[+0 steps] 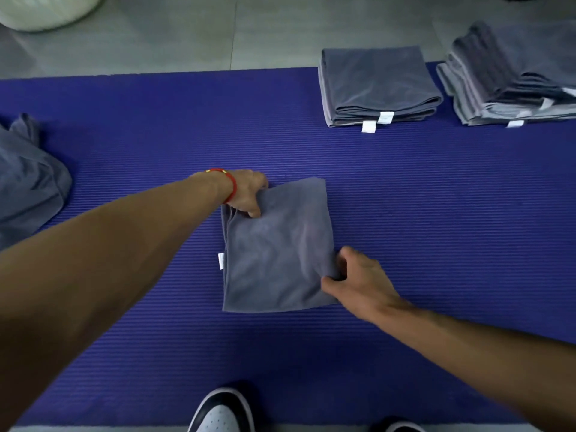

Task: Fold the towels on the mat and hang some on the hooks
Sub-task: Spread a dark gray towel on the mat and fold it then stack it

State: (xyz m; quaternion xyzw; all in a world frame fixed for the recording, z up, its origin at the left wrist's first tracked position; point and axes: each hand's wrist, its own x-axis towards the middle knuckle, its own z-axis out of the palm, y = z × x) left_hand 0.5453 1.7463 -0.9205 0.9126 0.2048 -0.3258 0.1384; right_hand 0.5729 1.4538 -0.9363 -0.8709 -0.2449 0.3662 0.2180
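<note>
A folded grey towel point(277, 247) lies flat in the middle of the blue ribbed mat point(156, 126), a small white label showing at its left edge. My left hand point(247, 191), with a red band on the wrist, pinches the towel's far left corner. My right hand point(358, 275) pinches the towel's right edge, thumb on top. No hooks are in view.
Two stacks of folded grey towels sit at the mat's far right: a neat stack point(378, 85) and a taller, looser stack point(511, 76). A crumpled grey towel point(28, 182) lies at the left edge. A white bag point(46, 9) stands on the floor beyond. My shoes point(223, 413) touch the mat's near edge.
</note>
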